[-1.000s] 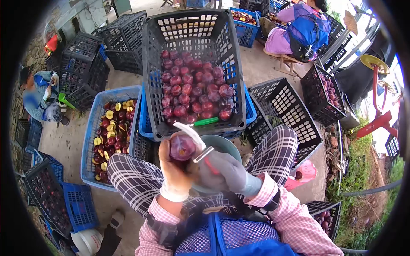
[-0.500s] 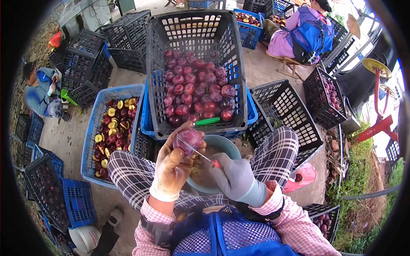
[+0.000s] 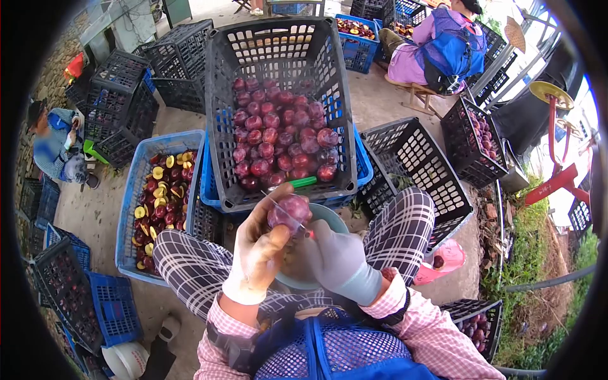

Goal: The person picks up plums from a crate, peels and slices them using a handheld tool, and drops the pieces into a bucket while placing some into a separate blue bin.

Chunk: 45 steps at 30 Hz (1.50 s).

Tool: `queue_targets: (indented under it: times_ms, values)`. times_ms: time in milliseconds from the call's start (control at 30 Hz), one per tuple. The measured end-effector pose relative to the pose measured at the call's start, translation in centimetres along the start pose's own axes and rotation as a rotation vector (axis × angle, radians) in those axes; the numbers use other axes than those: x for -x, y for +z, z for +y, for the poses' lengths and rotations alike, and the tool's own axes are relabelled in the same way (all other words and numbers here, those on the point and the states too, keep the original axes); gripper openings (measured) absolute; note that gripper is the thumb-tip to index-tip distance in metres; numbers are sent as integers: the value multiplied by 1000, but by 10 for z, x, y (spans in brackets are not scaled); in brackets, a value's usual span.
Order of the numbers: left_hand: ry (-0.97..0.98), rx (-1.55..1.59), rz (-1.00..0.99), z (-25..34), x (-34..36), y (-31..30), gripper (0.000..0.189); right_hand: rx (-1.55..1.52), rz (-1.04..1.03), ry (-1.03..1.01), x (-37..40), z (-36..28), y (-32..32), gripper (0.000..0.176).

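My left hand (image 3: 253, 259), in a stained pale glove, is closed around a dark red plum (image 3: 292, 211). My right hand (image 3: 341, 258), in a grey glove, grips a knife (image 3: 274, 201) with a reddish handle; its thin blade lies across the plum. Beneath both hands, between my knees, is a greenish basin (image 3: 335, 220), partly hidden. Beyond them, a black crate (image 3: 342, 95) holds many whole plums (image 3: 278, 126), and a bright green object (image 3: 303, 182) rests at its near end. To the left, a blue crate (image 3: 125, 215) contains cut plums (image 3: 161, 202) showing yellow flesh.
An open black crate (image 3: 437, 171) stands by my right knee, near a pink container (image 3: 443, 261). Stacked crates (image 3: 117, 95) are at the far left, with a seated person (image 3: 60, 142) beside them. Another person (image 3: 437, 50) sits on a stool at upper right.
The plum and both hands have shifted slightly, with my right hand now closer to the plum. The blade lies farther across the fruit. The whole view has shifted a little left.
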<state>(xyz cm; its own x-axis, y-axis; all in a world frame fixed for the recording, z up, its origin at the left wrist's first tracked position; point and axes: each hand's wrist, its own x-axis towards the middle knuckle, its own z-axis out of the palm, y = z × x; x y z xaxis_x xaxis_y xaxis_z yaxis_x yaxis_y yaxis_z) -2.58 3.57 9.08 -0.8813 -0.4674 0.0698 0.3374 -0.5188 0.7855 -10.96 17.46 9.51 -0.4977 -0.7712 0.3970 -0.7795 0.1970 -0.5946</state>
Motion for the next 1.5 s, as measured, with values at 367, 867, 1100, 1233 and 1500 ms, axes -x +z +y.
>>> queue_targets:
  times_ms: [367, 867, 1100, 1233, 1500]
  values:
    - [-42, -180, 70, -4, -5, -5, 59, -8, 68, 3, 2, 7, 8, 15]
    - [175, -644, 221, -19, 0, -12, 53, 72, 60, 54, 14, 25, 26, 14]
    - [-165, 36, 4, -17, -5, -20, 57, 30, 98, 18, 12, 24, 24, 15]
    - [-15, -141, 106, -24, -6, -15, 52, 82, 88, 33, 14, 26, 27, 15]
    - [8, -276, 183, -14, -3, -14, 48, 16, 50, 90, 15, 27, 29, 17]
